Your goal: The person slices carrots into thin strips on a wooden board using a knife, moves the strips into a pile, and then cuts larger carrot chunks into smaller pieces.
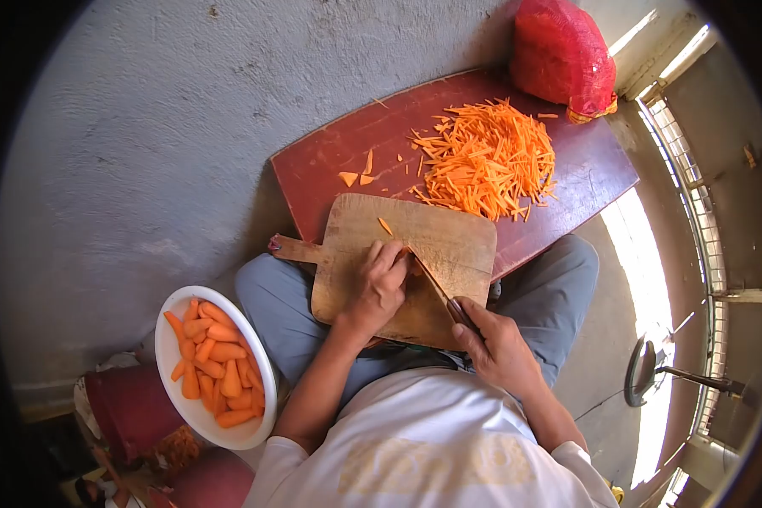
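Observation:
A wooden cutting board (356,222) with a short handle lies across my lap. My left hand (383,284) is closed on it, fingers curled over a carrot (415,266) that shows only as a bit of orange beside the blade. My right hand (501,345) grips the handle of a knife (432,278), whose blade slants up and left to my left fingertips. On the board above them lies one thin carrot strip (385,226). Beyond the board, a heap of carrot strips (491,161) rests on the dark red table (322,165).
Several whole peeled carrots fill a white basin (162,356) at my left. A red mesh sack (559,55) stands at the table's far right corner. A few carrot offcuts (348,179) lie left of the heap. A grey wall (169,127) runs along the table's far side.

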Demonstrator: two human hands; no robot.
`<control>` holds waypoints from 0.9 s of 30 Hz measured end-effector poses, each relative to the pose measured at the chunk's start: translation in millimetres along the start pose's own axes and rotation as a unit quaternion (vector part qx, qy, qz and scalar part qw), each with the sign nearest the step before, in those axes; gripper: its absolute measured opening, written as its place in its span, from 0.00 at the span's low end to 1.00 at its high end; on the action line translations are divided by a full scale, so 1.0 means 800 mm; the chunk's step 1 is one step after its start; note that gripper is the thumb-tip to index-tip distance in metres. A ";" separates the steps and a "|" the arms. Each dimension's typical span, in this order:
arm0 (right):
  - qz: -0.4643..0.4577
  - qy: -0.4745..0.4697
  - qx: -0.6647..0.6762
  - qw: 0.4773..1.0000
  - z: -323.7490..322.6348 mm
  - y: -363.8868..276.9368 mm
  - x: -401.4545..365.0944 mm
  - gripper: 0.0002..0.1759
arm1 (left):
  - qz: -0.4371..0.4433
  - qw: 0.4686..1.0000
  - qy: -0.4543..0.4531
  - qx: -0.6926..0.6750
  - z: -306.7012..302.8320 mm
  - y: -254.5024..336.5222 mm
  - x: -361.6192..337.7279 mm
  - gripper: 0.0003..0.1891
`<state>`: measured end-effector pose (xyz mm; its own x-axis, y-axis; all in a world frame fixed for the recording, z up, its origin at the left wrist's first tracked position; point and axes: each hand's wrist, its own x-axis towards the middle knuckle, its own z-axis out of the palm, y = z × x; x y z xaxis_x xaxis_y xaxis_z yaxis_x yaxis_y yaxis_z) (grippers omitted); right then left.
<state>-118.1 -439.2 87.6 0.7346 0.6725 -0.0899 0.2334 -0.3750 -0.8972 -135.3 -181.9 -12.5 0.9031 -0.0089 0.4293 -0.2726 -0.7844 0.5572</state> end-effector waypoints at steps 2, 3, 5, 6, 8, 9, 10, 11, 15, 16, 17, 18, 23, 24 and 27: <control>-0.001 0.001 -0.042 0.999 0.004 0.000 -0.009 0.24 | 0.000 0.999 -0.031 0.022 -0.004 0.001 -0.002 0.15; 0.003 -0.001 -0.043 0.999 0.005 -0.001 -0.008 0.23 | 0.006 0.999 -0.025 0.019 -0.004 0.000 -0.002 0.15; 0.011 -0.004 -0.046 0.999 0.008 -0.006 -0.006 0.22 | 0.017 1.000 -0.012 0.013 -0.002 -0.001 -0.004 0.16; 0.013 -0.006 -0.049 0.999 0.010 -0.006 0.002 0.21 | 0.021 1.000 -0.008 0.018 -0.002 -0.003 -0.002 0.16; 0.021 -0.011 -0.052 0.998 0.012 -0.002 0.028 0.19 | 0.028 0.999 -0.003 0.024 0.000 -0.003 -0.004 0.18; 0.017 -0.010 -0.046 0.999 0.010 -0.002 0.035 0.18 | 0.012 1.000 -0.008 0.015 0.000 -0.001 -0.005 0.18; 0.013 -0.007 -0.040 0.999 0.008 -0.001 0.042 0.16 | -0.003 1.000 -0.013 0.006 -0.002 0.000 -0.006 0.18; 0.008 -0.004 -0.034 0.999 0.008 0.000 0.046 0.15 | -0.017 1.000 -0.017 -0.002 -0.003 0.000 -0.004 0.19; 0.024 -0.012 0.012 1.000 0.004 -0.003 0.021 0.17 | 0.015 0.999 0.038 -0.002 -0.003 -0.002 -0.001 0.19; 0.029 -0.014 0.004 0.999 0.005 -0.004 0.022 0.15 | 0.007 0.999 0.033 -0.001 -0.003 0.000 -0.003 0.19; 0.033 -0.013 -0.005 0.999 0.008 -0.007 0.025 0.13 | 0.002 1.000 0.029 0.000 -0.005 0.002 -0.002 0.19; 0.036 -0.010 -0.014 0.999 0.009 -0.008 0.029 0.12 | 0.000 1.000 0.024 0.000 -0.006 0.003 0.000 0.19; 0.044 -0.026 -0.022 0.998 0.004 -0.014 0.036 0.12 | 0.011 1.000 0.015 -0.002 0.001 -0.009 -0.005 0.19; 0.046 -0.036 -0.019 0.998 0.003 -0.018 0.032 0.12 | 0.018 1.000 0.024 -0.003 0.001 -0.010 -0.003 0.19; 0.047 -0.014 -0.017 0.999 0.014 -0.016 0.029 0.13 | 0.006 1.000 0.030 -0.008 -0.003 -0.003 -0.004 0.17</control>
<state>-111.1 -411.3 91.8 0.7362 0.6509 -0.1852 0.1866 -0.4583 -0.8690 -138.2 -178.4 -13.4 0.8787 0.0190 0.4770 -0.2891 -0.7739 0.5634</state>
